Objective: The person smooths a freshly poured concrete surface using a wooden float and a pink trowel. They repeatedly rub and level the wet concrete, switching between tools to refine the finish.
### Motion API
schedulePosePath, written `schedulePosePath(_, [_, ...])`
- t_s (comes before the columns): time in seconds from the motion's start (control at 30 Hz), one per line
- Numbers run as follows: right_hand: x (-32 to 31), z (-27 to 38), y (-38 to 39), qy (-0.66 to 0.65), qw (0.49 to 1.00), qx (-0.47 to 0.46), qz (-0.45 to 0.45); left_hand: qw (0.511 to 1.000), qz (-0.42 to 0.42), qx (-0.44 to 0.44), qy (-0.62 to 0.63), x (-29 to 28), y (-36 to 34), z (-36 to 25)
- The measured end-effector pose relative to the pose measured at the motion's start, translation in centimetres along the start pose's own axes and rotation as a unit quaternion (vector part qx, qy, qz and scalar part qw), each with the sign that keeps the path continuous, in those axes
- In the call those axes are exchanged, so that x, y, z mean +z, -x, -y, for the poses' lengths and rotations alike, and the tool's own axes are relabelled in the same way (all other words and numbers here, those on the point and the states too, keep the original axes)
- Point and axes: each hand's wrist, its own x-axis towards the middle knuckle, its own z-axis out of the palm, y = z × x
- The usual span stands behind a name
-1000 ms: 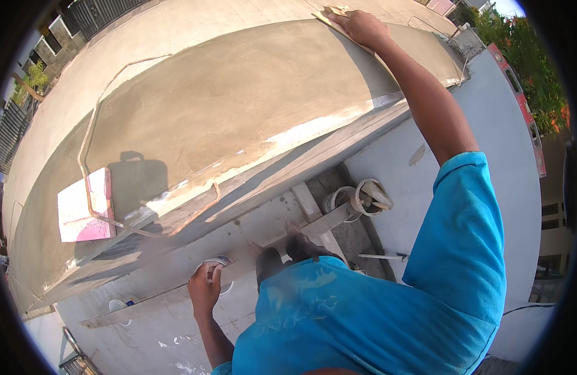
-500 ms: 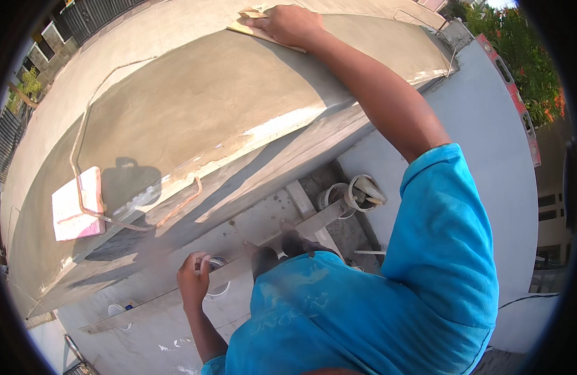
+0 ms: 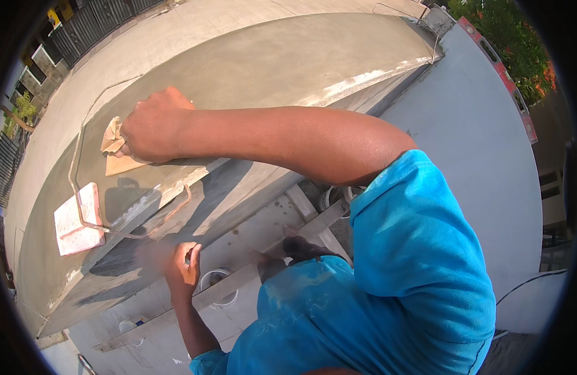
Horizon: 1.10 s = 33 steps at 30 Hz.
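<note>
My right hand [image 3: 156, 128] is closed round a piece of tan paper [image 3: 113, 134], crumpled at the top, with its flat part against the smooth grey-brown plastered surface [image 3: 257, 69]. Hanging over the near side of this curved slab, my left hand [image 3: 184, 269] has loosely curled fingers with the thumb apart from them, and I see nothing in it. A pale pinkish block [image 3: 79, 220] lies on the slab to the left of the paper. A bent metal rod [image 3: 75, 164] arches over the block and runs along the slab's edge.
A narrow plank [image 3: 238, 282] runs below the slab, near my feet [image 3: 260, 259]. Close to it stand a white bucket [image 3: 218, 284] and another bucket [image 3: 329, 199], partly hidden by my arm. A long red level [image 3: 498, 74] leans at the far right wall.
My right hand has swept the paper from the slab's far middle leftward and nearer, close to the block. My left hand has shifted slightly left, its thumb now parted from the fingers.
</note>
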Motion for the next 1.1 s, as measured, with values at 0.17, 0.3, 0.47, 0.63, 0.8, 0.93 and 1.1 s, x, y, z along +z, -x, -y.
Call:
schedulePosePath(0.17, [-4.2, -22.9, 11.1, 0.069, 0.962, 0.263, -0.021, 0.998, 0.000, -0.069, -0.015, 2.3, 7.0, 4.2])
schedulePosePath(0.3, [-5.8, -39.2, 21.5, 0.257, 0.923, 0.261, -0.120, 0.994, -0.004, -0.108, 0.014, 3.4, 10.4, 5.2])
schedulePosePath(0.47, [-1.6, -7.7, 6.5, -0.011, 0.995, 0.089, -0.045, 0.998, -0.010, -0.043, 0.046, 2.4, 3.7, 1.0])
schedulePosePath(0.63, [-1.9, -1.0, 8.0, -0.065, 0.996, -0.047, 0.036, 0.998, 0.023, 0.019, 0.053, 0.7, 0.4, -1.5])
schedulePosePath(0.8, [-4.3, -40.7, 21.3, 0.321, 0.938, -0.031, -0.129, 0.992, -0.052, -0.118, 0.003, 0.3, 10.0, 5.1])
schedulePosePath(0.93, [-2.0, -34.3, 8.5, 0.023, 0.993, 0.030, -0.113, 0.981, -0.069, -0.166, 0.071, -0.4, 12.0, 3.5])
schedulePosePath(1.1, [-1.0, -6.5, 3.2, 0.039, 0.995, 0.066, -0.060, 0.996, -0.071, -0.034, 0.030, -0.9, 3.8, -1.4])
